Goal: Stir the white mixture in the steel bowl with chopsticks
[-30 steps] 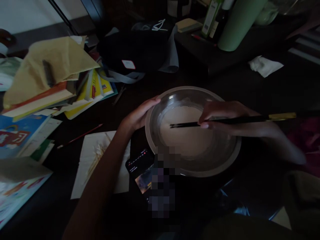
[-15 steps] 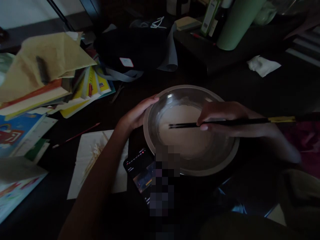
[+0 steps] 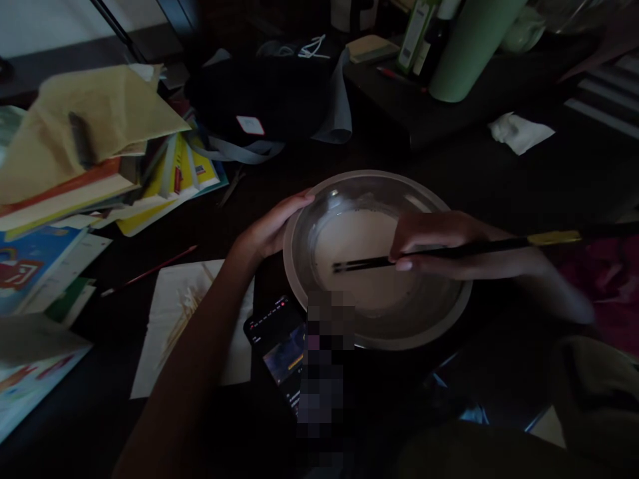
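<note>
A wide metal bowl (image 3: 439,318) with pale batter (image 3: 367,266) stands on the dark table. My left hand (image 3: 272,229) cups the bowl's left rim, fingers curved against it. My right hand (image 3: 452,249) reaches in from the right over the bowl and grips a pair of black chopsticks (image 3: 364,263) with yellow ends. Their tips point left and rest over the batter.
A lit phone (image 3: 279,349) lies at the bowl's near left, on a white paper (image 3: 184,319). A red pencil (image 3: 150,271) lies beside it. Stacked books and a yellow envelope (image 3: 94,146) fill the left. A black bag (image 3: 269,96), green bottle (image 3: 469,46) and crumpled tissue (image 3: 519,133) sit behind.
The chopstick tips have dropped slightly toward me within the batter. My left hand has stayed on the rim; the view has shifted a little.
</note>
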`<state>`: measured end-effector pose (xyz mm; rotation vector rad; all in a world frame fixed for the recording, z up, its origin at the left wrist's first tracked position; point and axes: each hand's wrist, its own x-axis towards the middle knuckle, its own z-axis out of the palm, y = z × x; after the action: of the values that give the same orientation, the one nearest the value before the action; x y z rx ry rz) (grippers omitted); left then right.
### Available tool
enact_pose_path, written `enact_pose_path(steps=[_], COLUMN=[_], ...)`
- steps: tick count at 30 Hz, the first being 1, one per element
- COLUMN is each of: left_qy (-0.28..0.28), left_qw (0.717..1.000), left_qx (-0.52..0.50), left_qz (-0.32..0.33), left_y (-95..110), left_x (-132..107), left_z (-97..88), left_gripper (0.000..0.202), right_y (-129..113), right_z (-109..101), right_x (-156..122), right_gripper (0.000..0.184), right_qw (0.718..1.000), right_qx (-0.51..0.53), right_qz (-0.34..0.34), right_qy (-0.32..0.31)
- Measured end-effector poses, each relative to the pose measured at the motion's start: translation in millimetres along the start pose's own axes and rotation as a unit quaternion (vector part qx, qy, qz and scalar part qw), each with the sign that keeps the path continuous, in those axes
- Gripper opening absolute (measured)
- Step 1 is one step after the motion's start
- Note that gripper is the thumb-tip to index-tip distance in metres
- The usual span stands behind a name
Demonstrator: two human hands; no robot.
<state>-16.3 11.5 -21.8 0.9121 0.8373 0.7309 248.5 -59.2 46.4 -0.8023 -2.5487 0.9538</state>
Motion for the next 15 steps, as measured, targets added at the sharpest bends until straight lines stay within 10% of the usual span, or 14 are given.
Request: enact_pose_path(steps=[7,15], left_qy=[0.005,0.003], left_qw=[1.000,1.000], left_qx=[0.017,0.000], left_qz=[0.005,-0.006], left_y=[1.5,-0.2], left_x=[-1.1,0.2], left_z=[2.2,-0.4], left_gripper=[0.016,0.015], right_y=[0.5,-0.4], right_z=[-6.3,1.4], right_x=[-6.4,0.4], right_gripper=[0.022,0.019], right_qw=[0.990,1.000], right_qx=[-0.060,-0.012], right_qz=[0.050,0.017], right_qy=[0.117,0.014])
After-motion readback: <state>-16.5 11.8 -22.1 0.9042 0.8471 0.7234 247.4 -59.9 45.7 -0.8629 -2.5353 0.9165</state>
